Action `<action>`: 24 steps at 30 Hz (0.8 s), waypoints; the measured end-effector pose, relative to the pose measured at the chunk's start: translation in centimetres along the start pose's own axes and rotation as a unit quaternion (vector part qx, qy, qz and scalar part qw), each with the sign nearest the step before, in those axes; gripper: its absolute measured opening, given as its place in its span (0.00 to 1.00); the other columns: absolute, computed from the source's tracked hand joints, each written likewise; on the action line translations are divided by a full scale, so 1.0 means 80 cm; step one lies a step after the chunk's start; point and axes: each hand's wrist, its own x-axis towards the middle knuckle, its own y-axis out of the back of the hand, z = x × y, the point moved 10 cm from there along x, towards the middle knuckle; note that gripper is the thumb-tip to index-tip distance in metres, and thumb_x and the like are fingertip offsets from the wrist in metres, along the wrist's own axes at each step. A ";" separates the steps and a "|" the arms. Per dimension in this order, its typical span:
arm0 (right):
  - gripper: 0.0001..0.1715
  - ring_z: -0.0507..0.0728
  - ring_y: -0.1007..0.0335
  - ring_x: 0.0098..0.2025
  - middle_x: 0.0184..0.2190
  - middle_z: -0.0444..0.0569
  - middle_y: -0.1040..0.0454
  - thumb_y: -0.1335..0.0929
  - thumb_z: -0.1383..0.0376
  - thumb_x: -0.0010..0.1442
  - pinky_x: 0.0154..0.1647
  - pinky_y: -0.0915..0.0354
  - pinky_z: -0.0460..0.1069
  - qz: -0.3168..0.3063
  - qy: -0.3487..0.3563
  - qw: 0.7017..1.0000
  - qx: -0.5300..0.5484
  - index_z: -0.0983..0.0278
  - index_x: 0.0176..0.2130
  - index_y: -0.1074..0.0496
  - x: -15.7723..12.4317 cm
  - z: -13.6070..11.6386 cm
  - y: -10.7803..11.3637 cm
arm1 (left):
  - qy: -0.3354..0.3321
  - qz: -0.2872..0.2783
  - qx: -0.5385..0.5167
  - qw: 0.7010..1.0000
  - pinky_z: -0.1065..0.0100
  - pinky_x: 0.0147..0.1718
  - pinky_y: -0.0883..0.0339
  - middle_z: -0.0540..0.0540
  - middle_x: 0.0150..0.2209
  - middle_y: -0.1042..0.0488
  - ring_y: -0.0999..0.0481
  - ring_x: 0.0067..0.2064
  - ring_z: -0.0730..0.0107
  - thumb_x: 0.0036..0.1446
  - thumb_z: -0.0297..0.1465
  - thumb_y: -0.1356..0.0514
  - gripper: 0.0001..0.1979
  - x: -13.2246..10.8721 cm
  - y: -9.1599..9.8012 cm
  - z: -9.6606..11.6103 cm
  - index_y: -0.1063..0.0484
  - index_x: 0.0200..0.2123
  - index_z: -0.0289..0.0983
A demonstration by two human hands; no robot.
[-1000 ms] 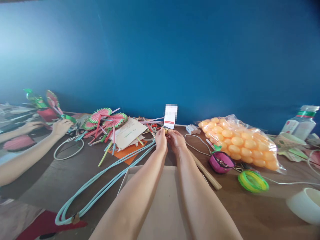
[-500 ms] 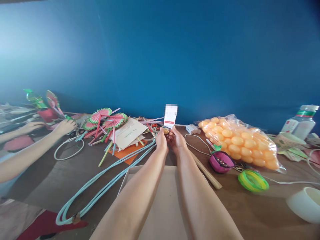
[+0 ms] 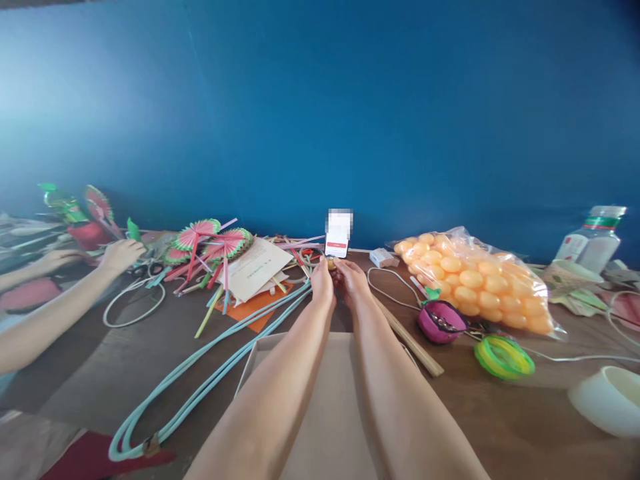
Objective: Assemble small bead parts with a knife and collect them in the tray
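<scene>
My left hand [image 3: 321,281] and my right hand [image 3: 353,280] meet in the middle, both with bent fingers closed around a small gold-coloured object [image 3: 331,263]. Its kind cannot be made out, and the fingers partly cover it. Just behind the hands a phone [image 3: 337,243] with a lit screen stands upright near the blue wall; the top of its screen is blurred out. Under my forearms lies a shallow pale box [image 3: 330,400]. Light-blue tubing [image 3: 200,360] loops to the left of my left arm, and thin wooden sticks [image 3: 413,343] lie beside my right forearm.
On the left are pink paper fans [image 3: 197,235], a white paper sheet [image 3: 256,268] and a co-worker's hand [image 3: 120,255]. A clear bag of orange balls [image 3: 480,283], a purple pouch [image 3: 440,321], green-yellow rings [image 3: 504,358], a white roll [image 3: 607,403] and a bottle [image 3: 593,243] are on the right.
The view has shifted slightly, so things on the right sit a little further left. My hands stay together around the gold-coloured object. The co-worker's nearer hand has moved slightly left in view.
</scene>
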 end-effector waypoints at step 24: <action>0.32 0.48 0.38 0.19 0.20 0.39 0.30 0.22 0.54 0.37 0.20 0.41 0.45 0.023 0.067 0.995 -0.076 0.64 0.40 0.29 0.004 -0.006 0.005 | 0.014 0.005 -0.017 1.000 0.71 0.24 0.33 0.46 0.25 0.27 0.27 0.24 0.70 0.57 0.44 0.41 0.19 0.014 0.007 -0.011 0.26 0.35 0.31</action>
